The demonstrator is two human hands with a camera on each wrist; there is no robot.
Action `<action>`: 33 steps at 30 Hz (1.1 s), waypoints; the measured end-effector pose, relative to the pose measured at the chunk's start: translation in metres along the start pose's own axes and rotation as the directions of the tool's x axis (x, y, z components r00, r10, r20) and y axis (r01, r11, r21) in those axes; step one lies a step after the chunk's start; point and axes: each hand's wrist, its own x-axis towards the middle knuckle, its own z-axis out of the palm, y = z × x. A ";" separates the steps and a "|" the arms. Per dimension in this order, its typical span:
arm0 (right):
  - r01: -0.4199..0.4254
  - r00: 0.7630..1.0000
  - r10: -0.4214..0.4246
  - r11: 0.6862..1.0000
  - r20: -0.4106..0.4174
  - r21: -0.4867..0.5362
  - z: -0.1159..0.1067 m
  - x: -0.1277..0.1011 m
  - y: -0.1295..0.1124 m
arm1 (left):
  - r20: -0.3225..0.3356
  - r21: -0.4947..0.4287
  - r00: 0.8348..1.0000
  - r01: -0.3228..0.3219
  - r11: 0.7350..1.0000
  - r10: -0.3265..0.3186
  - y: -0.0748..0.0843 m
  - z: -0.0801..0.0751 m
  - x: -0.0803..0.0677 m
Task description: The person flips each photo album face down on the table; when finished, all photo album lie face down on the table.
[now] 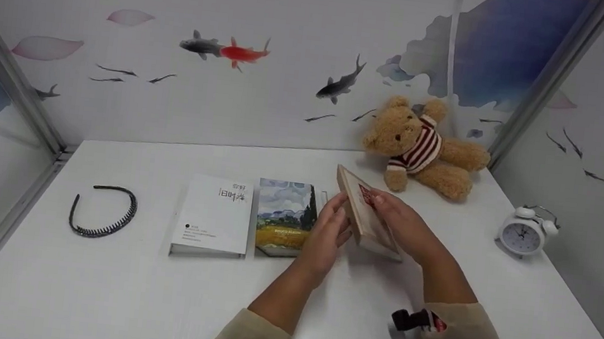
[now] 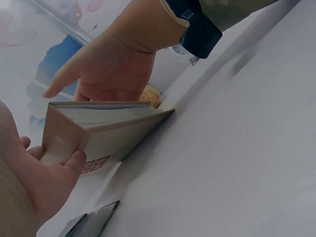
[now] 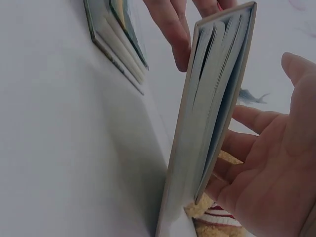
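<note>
1. A person sits at a white desk with both hands on a tan hardcover book, the landmark for everything below.
2. The tan book stands tilted on one long edge on the desk, just in front of a teddy bear that leans against the back wall.
3. The right hand lies against the book's right cover with fingers straight, propping it from behind.
4. The left hand meets the book's left side; in the left wrist view its thumb and fingers pinch the spine end.
5. In the right wrist view the book's page edges show, closed but slightly gapped.
6. Just left of the tan book, two more books lie flat side by side: a painted-landscape cover, then a white one.
7. Far left of the tan book lies a black headband; to its right stands a white alarm clock.
8. Judging by the row, two books are already laid down, and the tan one is not yet flat.
</note>
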 end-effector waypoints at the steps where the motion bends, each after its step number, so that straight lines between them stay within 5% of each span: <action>1: 0.022 1.000 -0.022 1.000 -0.003 0.009 0.001 -0.001 -0.003 | -0.001 -0.001 1.000 -0.003 1.000 0.003 0.001 0.001 0.000; 7: 0.147 0.988 -0.143 0.985 -0.054 0.087 0.008 -0.012 -0.023 | -0.010 0.024 1.000 -0.025 0.999 0.026 0.008 0.005 -0.004; 19: 0.151 0.983 -0.125 0.966 -0.135 0.207 0.007 -0.019 -0.034 | 0.046 -0.013 0.998 -0.035 0.999 0.035 0.017 0.009 -0.006; 27: 0.123 0.981 -0.084 0.966 -0.177 0.226 -0.012 -0.017 -0.025 | 0.091 -0.010 0.995 0.041 0.999 -0.040 0.009 0.012 0.001; 33: 0.031 0.971 0.034 0.964 -0.237 0.264 -0.025 -0.017 -0.023 | 0.032 -0.128 0.980 0.200 0.971 -0.197 -0.003 0.012 0.011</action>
